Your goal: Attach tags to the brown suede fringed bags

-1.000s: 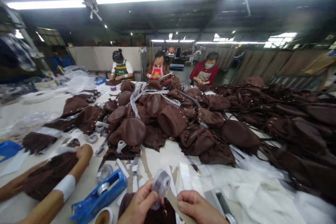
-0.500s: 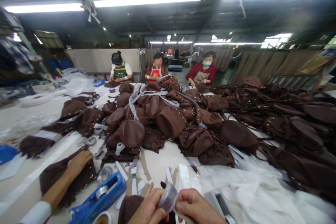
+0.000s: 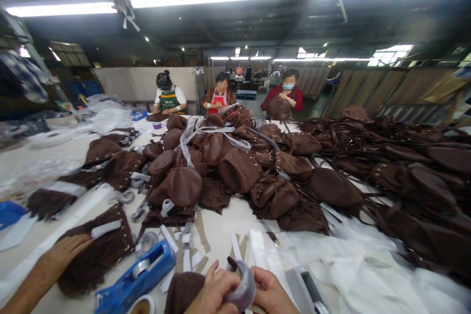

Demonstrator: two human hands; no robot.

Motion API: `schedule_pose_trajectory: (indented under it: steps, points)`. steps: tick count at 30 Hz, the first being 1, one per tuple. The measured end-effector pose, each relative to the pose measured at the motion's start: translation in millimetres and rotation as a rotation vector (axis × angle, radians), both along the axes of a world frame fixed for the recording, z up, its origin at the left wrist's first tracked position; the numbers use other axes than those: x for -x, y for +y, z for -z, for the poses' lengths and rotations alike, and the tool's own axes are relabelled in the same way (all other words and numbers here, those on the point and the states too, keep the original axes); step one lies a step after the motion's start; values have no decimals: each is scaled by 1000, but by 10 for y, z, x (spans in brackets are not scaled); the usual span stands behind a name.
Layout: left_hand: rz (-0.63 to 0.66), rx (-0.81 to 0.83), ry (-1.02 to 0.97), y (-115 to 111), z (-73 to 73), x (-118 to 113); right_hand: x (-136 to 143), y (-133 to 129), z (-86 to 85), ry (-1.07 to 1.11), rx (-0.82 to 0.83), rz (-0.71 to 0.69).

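Note:
At the bottom centre, my left hand [image 3: 215, 290] grips a loop of strap wrapped in greyish translucent film [image 3: 243, 287]. A dark brown tip [image 3: 231, 262] sticks up above it. My right hand [image 3: 271, 290] has its fingers closed on the loop's right side. Partly under my left hand lies a brown bag [image 3: 182, 290], its lower part cut off by the frame. Just left of it, a blue tape dispenser [image 3: 138, 274] stands beside a tape roll [image 3: 143, 305]. A grey dispenser-like object [image 3: 305, 289] sits to the right of my right hand.
A co-worker's hand [image 3: 69, 250] rests on a fringed brown bag [image 3: 99, 240] at left. Brown bags [image 3: 241, 169] pile up ahead. White plastic sheets [image 3: 353, 265] spread at right. Paper and card strips [image 3: 202, 230] lie scattered. Several people work across the table.
The film-wrapped loop has turned and shifted slightly right between my hands. The co-worker's hand at left has drawn back, showing a white strip on the bag. A person opposite now holds up a bag.

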State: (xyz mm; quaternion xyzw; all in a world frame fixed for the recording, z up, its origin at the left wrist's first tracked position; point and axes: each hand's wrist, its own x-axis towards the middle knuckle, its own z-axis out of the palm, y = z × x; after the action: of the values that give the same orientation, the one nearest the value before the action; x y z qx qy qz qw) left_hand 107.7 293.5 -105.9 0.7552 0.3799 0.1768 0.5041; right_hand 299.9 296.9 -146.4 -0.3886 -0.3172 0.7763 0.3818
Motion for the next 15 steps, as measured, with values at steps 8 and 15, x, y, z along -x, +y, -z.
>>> schedule_pose_trajectory:
  steps: [8, 15]
  points:
    - [-1, -8, 19, -20, 318, -45, 107, -62, 99, 118, -44, 180]
    - [-29, 27, -115, -99, 125, 35, 59, -132, -103, 192, -19, 90]
